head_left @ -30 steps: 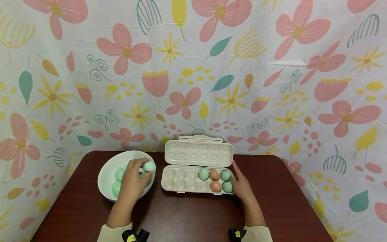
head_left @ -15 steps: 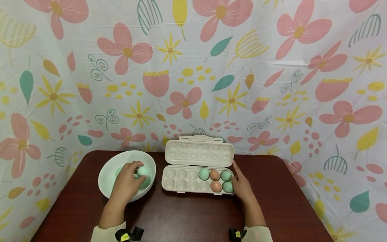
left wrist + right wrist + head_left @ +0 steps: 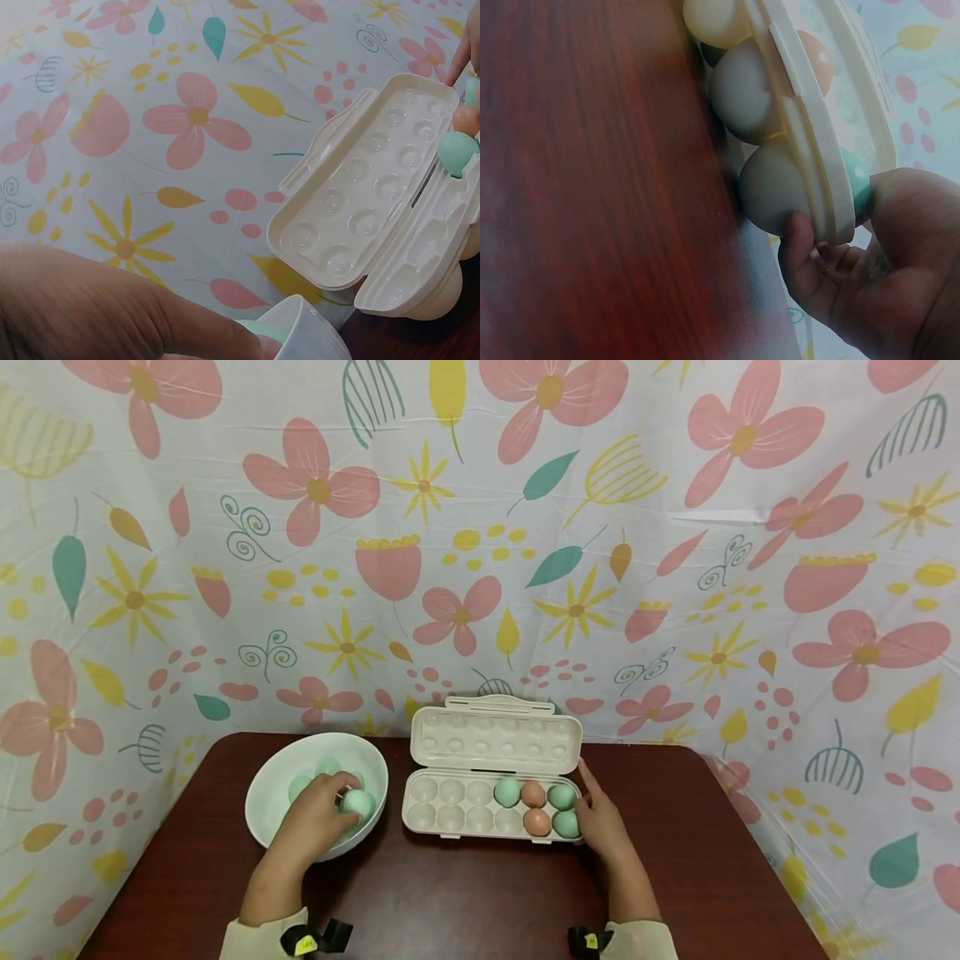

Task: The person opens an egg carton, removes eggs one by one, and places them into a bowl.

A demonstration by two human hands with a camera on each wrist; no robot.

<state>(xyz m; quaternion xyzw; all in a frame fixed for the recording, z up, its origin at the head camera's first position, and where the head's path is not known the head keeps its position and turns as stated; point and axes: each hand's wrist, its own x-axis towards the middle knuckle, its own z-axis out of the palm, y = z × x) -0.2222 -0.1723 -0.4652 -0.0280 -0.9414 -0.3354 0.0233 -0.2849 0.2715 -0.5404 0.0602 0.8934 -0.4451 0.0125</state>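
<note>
The left hand [image 3: 318, 814] is down inside the white bowl [image 3: 262, 806] at the left of the dark wooden bench [image 3: 465, 902], its thumb and fingers pinching a pale green egg [image 3: 357, 804] by the bowl's right side. More green eggs [image 3: 300, 787] lie in the bowl, to the left of and beyond the held one; whether they touch it cannot be told.

To the right of the bowl stands the open egg carton [image 3: 438, 835], its lid [image 3: 495, 735] tipped back on the far side. The right hand [image 3: 600, 818] grips the carton's right end, fingers and thumb around the edge. At that end, the far row holds a brown egg [image 3: 533, 793] between two green ones; the near row holds one brown and one green.

Dark straps on both wrists, by the cream sleeves [image 3: 637, 941], bear small yellow labels [image 3: 305, 945] with dark marks too small to read. A flowered cloth [image 3: 480, 527] hangs behind.
</note>
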